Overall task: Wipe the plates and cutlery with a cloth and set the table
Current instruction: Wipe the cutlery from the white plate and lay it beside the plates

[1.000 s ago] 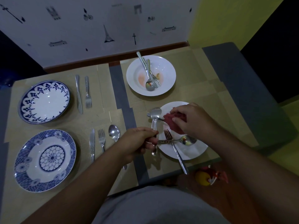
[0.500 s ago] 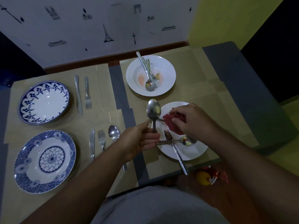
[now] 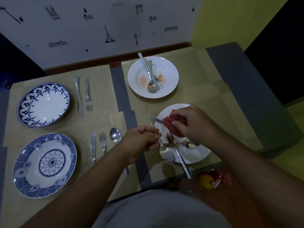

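Note:
My left hand (image 3: 141, 142) grips the handle of a spoon (image 3: 167, 156), whose bowl hangs low over the near edge of a white plate (image 3: 197, 155). My right hand (image 3: 195, 124) holds a bunched red cloth (image 3: 173, 126) over that plate, and a metal blade tip (image 3: 155, 119) pokes out from the cloth to the left. A fork (image 3: 180, 156) and a second spoon (image 3: 189, 144) lie crossed on the plate.
A soiled white bowl (image 3: 171, 76) with cutlery stands at the back. Two blue patterned plates (image 3: 43, 104) (image 3: 45, 164) sit on the left, each with cutlery to its right, including a knife (image 3: 93, 147), fork (image 3: 102, 142) and spoon (image 3: 115, 137). A yellow toy (image 3: 207, 181) lies on the floor.
The spoon in my left hand has swung from bowl pointing up and away to bowl hanging down toward me. My right hand with the cloth has barely moved.

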The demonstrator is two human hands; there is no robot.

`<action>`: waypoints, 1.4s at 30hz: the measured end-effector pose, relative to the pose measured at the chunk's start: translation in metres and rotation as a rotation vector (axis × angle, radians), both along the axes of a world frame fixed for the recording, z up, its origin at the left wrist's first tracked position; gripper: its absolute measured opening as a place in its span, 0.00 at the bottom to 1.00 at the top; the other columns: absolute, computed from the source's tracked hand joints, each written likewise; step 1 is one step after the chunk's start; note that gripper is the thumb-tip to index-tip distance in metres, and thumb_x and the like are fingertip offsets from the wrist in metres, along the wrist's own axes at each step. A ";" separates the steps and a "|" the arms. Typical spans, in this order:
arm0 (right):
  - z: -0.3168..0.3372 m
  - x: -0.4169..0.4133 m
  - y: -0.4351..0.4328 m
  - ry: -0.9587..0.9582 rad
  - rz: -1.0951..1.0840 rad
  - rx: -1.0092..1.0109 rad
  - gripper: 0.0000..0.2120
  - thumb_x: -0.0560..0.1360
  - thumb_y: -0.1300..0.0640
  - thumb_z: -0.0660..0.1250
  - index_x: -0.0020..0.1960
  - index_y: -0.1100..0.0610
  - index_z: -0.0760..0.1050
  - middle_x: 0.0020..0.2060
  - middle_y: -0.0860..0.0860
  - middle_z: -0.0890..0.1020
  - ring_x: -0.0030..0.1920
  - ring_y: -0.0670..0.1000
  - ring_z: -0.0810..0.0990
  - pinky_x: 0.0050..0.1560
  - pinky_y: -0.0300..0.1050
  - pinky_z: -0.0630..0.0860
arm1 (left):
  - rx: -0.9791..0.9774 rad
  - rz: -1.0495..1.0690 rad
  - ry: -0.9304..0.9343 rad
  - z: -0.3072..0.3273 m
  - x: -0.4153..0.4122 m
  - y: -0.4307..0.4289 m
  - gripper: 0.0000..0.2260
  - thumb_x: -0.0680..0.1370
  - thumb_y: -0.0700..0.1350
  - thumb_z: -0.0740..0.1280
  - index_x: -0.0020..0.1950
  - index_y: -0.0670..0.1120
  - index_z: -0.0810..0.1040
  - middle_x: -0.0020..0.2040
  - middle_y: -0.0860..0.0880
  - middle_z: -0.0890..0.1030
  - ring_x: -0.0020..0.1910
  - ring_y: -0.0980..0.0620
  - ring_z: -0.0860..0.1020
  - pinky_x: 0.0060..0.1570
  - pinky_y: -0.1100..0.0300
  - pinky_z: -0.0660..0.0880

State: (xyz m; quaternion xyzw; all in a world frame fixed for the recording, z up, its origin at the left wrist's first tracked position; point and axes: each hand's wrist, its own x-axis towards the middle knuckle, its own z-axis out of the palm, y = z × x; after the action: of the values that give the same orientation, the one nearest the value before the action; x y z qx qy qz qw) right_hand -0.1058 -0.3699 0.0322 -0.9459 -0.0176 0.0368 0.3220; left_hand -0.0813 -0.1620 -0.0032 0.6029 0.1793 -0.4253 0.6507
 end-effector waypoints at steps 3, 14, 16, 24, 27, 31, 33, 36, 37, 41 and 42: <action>-0.002 -0.001 0.002 -0.019 0.030 0.003 0.12 0.72 0.60 0.72 0.55 0.55 0.82 0.47 0.49 0.84 0.48 0.41 0.72 0.49 0.24 0.67 | 0.035 0.023 -0.047 -0.003 0.000 -0.001 0.11 0.75 0.32 0.71 0.57 0.36 0.77 0.52 0.36 0.84 0.44 0.45 0.86 0.42 0.55 0.84; -0.025 -0.027 0.033 -0.024 0.298 0.004 0.11 0.73 0.55 0.70 0.55 0.48 0.82 0.49 0.43 0.84 0.49 0.48 0.73 0.50 0.43 0.71 | 0.093 0.125 -0.128 -0.012 0.007 -0.012 0.06 0.79 0.37 0.69 0.54 0.37 0.82 0.49 0.37 0.85 0.43 0.44 0.84 0.44 0.54 0.82; -0.031 -0.031 0.035 -0.031 0.324 -0.025 0.11 0.72 0.56 0.71 0.54 0.49 0.82 0.50 0.44 0.84 0.49 0.49 0.73 0.48 0.37 0.67 | 0.147 0.108 -0.179 -0.012 0.007 -0.014 0.06 0.80 0.37 0.68 0.53 0.36 0.82 0.46 0.37 0.85 0.39 0.46 0.83 0.38 0.58 0.82; -0.044 -0.038 0.033 0.047 0.386 -0.099 0.09 0.74 0.52 0.69 0.54 0.47 0.82 0.50 0.41 0.84 0.50 0.46 0.71 0.49 0.42 0.72 | 0.162 0.127 -0.203 -0.019 0.006 -0.014 0.06 0.80 0.37 0.68 0.54 0.36 0.82 0.47 0.39 0.85 0.40 0.47 0.84 0.40 0.58 0.84; -0.044 -0.038 0.035 0.095 0.424 -0.102 0.09 0.75 0.53 0.69 0.55 0.47 0.82 0.51 0.41 0.83 0.50 0.46 0.70 0.49 0.38 0.68 | 0.175 0.131 -0.216 -0.021 0.007 -0.011 0.06 0.80 0.37 0.68 0.54 0.37 0.82 0.47 0.39 0.85 0.43 0.45 0.84 0.41 0.57 0.84; -0.036 -0.033 0.038 0.124 0.482 -0.084 0.08 0.75 0.53 0.69 0.53 0.48 0.83 0.47 0.44 0.84 0.47 0.45 0.73 0.48 0.36 0.66 | 0.202 0.116 -0.256 -0.024 0.013 0.000 0.04 0.80 0.38 0.68 0.51 0.42 0.83 0.46 0.42 0.86 0.42 0.48 0.84 0.40 0.59 0.83; -0.029 -0.026 0.039 0.139 0.489 -0.057 0.08 0.74 0.54 0.69 0.51 0.49 0.84 0.44 0.44 0.84 0.42 0.41 0.73 0.45 0.29 0.63 | 0.188 0.135 -0.243 -0.023 0.021 0.010 0.04 0.79 0.38 0.69 0.52 0.42 0.84 0.46 0.42 0.86 0.41 0.48 0.84 0.39 0.60 0.82; -0.023 -0.014 0.043 0.145 0.425 -0.003 0.08 0.74 0.52 0.70 0.52 0.47 0.83 0.43 0.42 0.84 0.42 0.42 0.76 0.46 0.29 0.68 | 0.157 0.194 -0.199 -0.022 0.039 0.030 0.05 0.78 0.38 0.71 0.52 0.40 0.84 0.43 0.42 0.85 0.38 0.49 0.82 0.40 0.59 0.83; -0.024 -0.009 0.045 0.132 0.402 -0.004 0.09 0.74 0.51 0.70 0.53 0.46 0.82 0.43 0.41 0.83 0.44 0.42 0.76 0.48 0.33 0.71 | 0.152 0.221 -0.187 -0.022 0.045 0.037 0.05 0.78 0.37 0.72 0.53 0.39 0.84 0.42 0.42 0.85 0.38 0.49 0.82 0.40 0.59 0.83; -0.028 0.016 0.057 0.084 0.325 -0.007 0.08 0.74 0.52 0.71 0.53 0.47 0.81 0.46 0.43 0.82 0.47 0.43 0.73 0.48 0.42 0.72 | 0.169 0.299 -0.172 -0.025 0.070 0.065 0.07 0.77 0.37 0.72 0.55 0.38 0.83 0.45 0.40 0.84 0.40 0.48 0.82 0.38 0.60 0.83; -0.028 0.023 0.061 0.065 0.320 -0.005 0.08 0.74 0.53 0.71 0.52 0.47 0.81 0.45 0.44 0.82 0.47 0.43 0.73 0.47 0.43 0.72 | 0.183 0.312 -0.175 -0.026 0.077 0.071 0.07 0.77 0.36 0.72 0.54 0.38 0.83 0.44 0.41 0.84 0.40 0.48 0.81 0.38 0.61 0.83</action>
State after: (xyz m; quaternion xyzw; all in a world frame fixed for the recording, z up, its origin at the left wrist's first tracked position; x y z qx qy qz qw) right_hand -0.0833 -0.3086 0.0040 -0.9300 -0.1575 0.1185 0.3102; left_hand -0.0042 -0.0906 -0.0291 0.6592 0.2514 -0.2470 0.6643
